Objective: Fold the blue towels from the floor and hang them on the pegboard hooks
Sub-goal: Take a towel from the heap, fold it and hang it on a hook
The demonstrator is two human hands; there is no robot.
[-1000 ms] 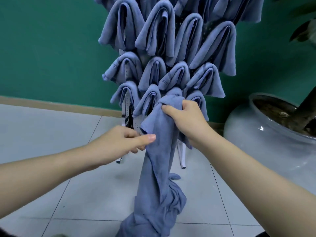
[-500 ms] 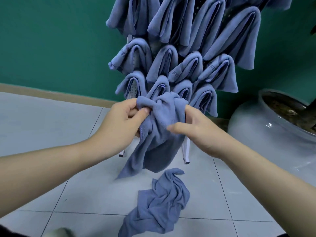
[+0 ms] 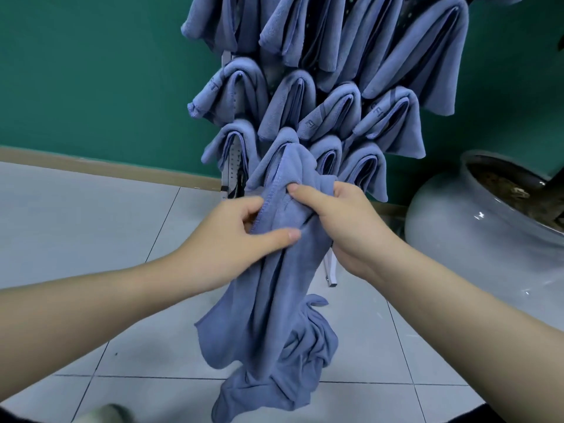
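Both hands pinch one blue towel (image 3: pixel 274 288) in front of the pegboard (image 3: pixel 235 166): left hand (image 3: pixel 241 236) on its stitched hem, right hand (image 3: pixel 338 221) bunching the top. I'd find two corners and shake it flat before folding; another towel (image 3: pixel 308 355) lies on the floor below.

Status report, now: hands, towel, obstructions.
Left hand and right hand both gripping the blue towel, unfolded, hanging. More towel on the floor below. Rack ahead crowded with hung towels.
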